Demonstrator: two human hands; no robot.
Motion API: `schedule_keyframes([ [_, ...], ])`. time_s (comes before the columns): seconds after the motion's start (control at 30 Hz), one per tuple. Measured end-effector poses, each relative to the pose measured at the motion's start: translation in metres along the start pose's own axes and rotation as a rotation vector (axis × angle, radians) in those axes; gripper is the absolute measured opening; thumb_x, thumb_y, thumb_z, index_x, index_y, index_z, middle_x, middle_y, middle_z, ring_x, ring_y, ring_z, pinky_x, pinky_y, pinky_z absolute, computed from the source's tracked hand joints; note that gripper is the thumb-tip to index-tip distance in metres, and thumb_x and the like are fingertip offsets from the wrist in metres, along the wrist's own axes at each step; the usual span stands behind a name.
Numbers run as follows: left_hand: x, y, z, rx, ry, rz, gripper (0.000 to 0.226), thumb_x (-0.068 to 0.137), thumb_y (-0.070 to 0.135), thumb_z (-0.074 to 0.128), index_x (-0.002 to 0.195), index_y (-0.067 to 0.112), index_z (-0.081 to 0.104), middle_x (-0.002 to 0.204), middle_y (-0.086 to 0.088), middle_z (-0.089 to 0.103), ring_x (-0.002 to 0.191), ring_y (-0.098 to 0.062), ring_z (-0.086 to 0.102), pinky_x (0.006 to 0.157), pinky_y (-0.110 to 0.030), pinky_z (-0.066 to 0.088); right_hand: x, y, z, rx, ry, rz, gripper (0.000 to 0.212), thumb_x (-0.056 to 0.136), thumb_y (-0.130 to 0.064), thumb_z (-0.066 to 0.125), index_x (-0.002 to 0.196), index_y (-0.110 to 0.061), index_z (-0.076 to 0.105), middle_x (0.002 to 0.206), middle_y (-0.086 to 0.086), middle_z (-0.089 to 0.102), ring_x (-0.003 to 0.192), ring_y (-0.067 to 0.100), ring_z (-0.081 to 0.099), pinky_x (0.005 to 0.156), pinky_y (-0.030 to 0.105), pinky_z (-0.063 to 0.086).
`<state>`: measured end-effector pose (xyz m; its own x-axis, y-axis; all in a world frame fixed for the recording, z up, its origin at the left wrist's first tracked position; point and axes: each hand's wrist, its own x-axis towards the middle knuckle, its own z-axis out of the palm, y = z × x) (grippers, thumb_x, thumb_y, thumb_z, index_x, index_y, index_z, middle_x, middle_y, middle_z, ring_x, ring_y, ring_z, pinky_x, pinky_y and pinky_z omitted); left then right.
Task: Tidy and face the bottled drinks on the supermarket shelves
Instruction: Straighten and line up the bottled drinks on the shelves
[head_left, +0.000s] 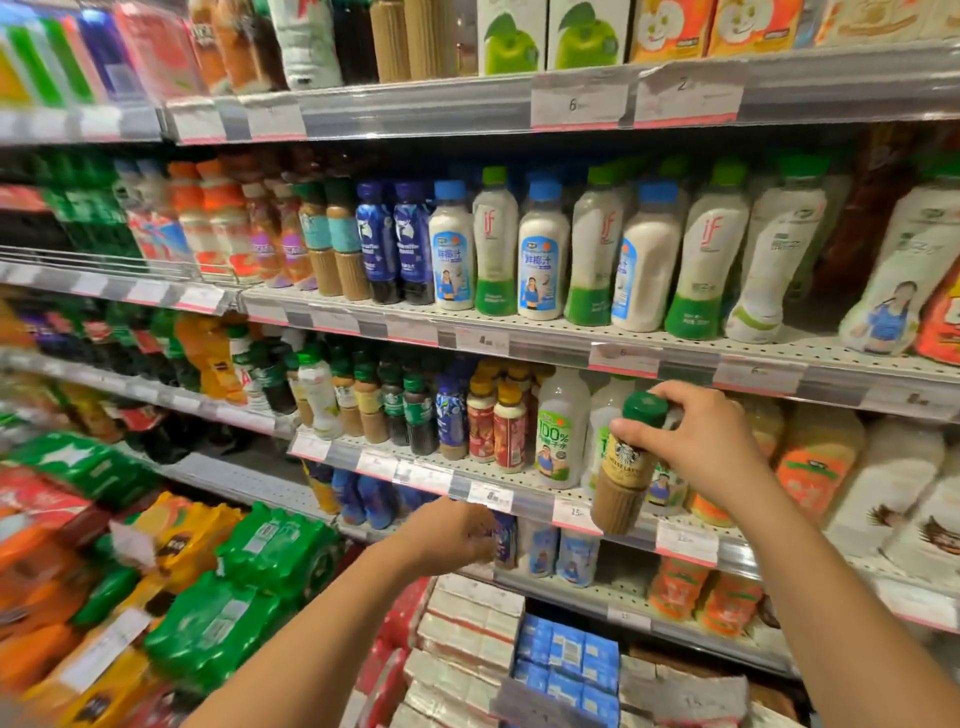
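Down to the left of the coffee bottle (626, 467), green shrink-wrapped packs (270, 556) and orange ones (171, 535) crowd the low shelf. Closer in, the left hand (449, 535) reaches under the shelf edge (519, 501) toward a dark blue bottle (505, 538); whether it grips anything cannot be told. The right hand (701, 441) pinches the coffee bottle by its green cap, tilted just in front of white milk bottles (561, 431). Right of it stand orange juice bottles (810, 467).

One head-worn view looks forward and slightly down, close to the drink shelves (623, 358), which run off leftward.
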<state>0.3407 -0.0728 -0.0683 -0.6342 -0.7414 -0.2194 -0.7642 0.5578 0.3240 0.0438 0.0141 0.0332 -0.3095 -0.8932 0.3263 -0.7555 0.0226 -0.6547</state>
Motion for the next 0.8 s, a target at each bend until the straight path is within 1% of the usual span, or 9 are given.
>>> schedule_keyframes([
  [0.13, 0.013, -0.049, -0.016, -0.010, 0.030, 0.011, 0.031, 0.086, 0.047, 0.051, 0.103, 0.025, 0.065, 0.098, 0.001, 0.074, 0.091, -0.024, 0.066, 0.077, -0.042, 0.056, 0.013, -0.024, 0.035, -0.021, 0.015, 0.026, 0.047, 0.069, -0.066, 0.081, 0.100, -0.031, 0.072, 0.095, -0.009, 0.071, 0.096, 0.024, 0.063, 0.083, 0.039, 0.052],
  [0.23, 0.023, -0.089, -0.034, -0.035, 0.065, -0.013, 0.040, 0.088, 0.048, 0.051, 0.118, 0.025, 0.066, 0.114, 0.001, 0.073, 0.100, -0.021, 0.068, 0.086, -0.040, 0.056, 0.022, -0.042, 0.065, -0.067, 0.052, 0.055, 0.046, 0.070, -0.061, 0.084, 0.101, -0.030, 0.072, 0.098, -0.006, 0.072, 0.100, 0.027, 0.062, 0.086, 0.040, 0.051],
  [0.37, 0.033, -0.154, -0.063, -0.059, 0.195, -0.078, 0.040, 0.093, 0.043, 0.055, 0.130, 0.027, 0.064, 0.127, 0.004, 0.069, 0.115, -0.022, 0.064, 0.093, -0.039, 0.053, 0.032, -0.069, 0.101, -0.074, 0.060, 0.087, 0.038, 0.072, -0.056, 0.085, 0.091, -0.028, 0.070, 0.081, -0.012, 0.069, 0.078, 0.018, 0.064, 0.067, 0.031, 0.041],
  [0.47, 0.036, -0.203, -0.087, -0.113, 0.343, -0.154, 0.038, 0.089, 0.041, 0.052, 0.120, 0.026, 0.067, 0.117, -0.001, 0.073, 0.106, -0.026, 0.067, 0.084, -0.041, 0.056, 0.035, -0.094, 0.126, -0.049, 0.056, 0.106, 0.033, 0.073, -0.052, 0.086, 0.087, -0.029, 0.067, 0.080, -0.016, 0.068, 0.074, 0.006, 0.061, 0.059, 0.026, 0.038],
  [0.53, 0.039, -0.233, -0.105, -0.143, 0.456, -0.242, 0.037, 0.090, 0.033, 0.056, 0.124, 0.020, 0.065, 0.114, -0.007, 0.072, 0.103, -0.030, 0.066, 0.082, -0.041, 0.056, 0.037, -0.105, 0.143, -0.047, 0.046, 0.128, 0.032, 0.074, -0.052, 0.086, 0.086, -0.029, 0.066, 0.081, -0.014, 0.068, 0.073, 0.003, 0.061, 0.058, 0.026, 0.040],
  [0.6, 0.046, -0.263, -0.123, -0.134, 0.555, -0.292, 0.048, 0.091, 0.026, 0.063, 0.136, 0.012, 0.055, 0.128, -0.014, 0.064, 0.114, -0.035, 0.060, 0.093, -0.043, 0.051, 0.040, -0.115, 0.158, -0.042, 0.045, 0.150, 0.032, 0.074, -0.051, 0.086, 0.084, -0.028, 0.067, 0.079, -0.011, 0.069, 0.071, 0.005, 0.061, 0.058, 0.028, 0.042],
  [0.7, 0.062, -0.300, -0.147, -0.122, 0.572, -0.337, 0.068, 0.092, 0.023, 0.066, 0.151, 0.009, 0.036, 0.157, -0.017, 0.035, 0.136, -0.043, 0.040, 0.111, -0.051, 0.036, 0.044, -0.129, 0.175, -0.049, 0.023, 0.189, 0.029, 0.075, -0.044, 0.088, 0.085, -0.025, 0.068, 0.076, -0.007, 0.070, 0.061, 0.005, 0.063, 0.053, 0.022, 0.043],
  [0.77, 0.075, -0.317, -0.156, -0.129, 0.562, -0.353, 0.072, 0.093, 0.025, 0.063, 0.155, 0.012, 0.028, 0.162, -0.015, 0.026, 0.139, -0.045, 0.034, 0.111, -0.054, 0.037, 0.045, -0.136, 0.183, 0.056, -0.030, 0.262, 0.027, 0.078, -0.035, 0.088, 0.088, -0.020, 0.069, 0.073, -0.002, 0.072, 0.052, 0.009, 0.066, 0.049, 0.017, 0.047],
  [0.8, 0.082, -0.324, -0.159, -0.115, 0.561, -0.339, 0.070, 0.094, 0.026, 0.062, 0.154, 0.011, 0.028, 0.160, -0.015, 0.028, 0.137, -0.045, 0.036, 0.109, -0.056, 0.039, 0.045, -0.139, 0.187, 0.121, -0.053, 0.306, 0.027, 0.079, -0.032, 0.088, 0.091, -0.017, 0.070, 0.075, 0.000, 0.072, 0.052, 0.012, 0.067, 0.050, 0.022, 0.052],
])
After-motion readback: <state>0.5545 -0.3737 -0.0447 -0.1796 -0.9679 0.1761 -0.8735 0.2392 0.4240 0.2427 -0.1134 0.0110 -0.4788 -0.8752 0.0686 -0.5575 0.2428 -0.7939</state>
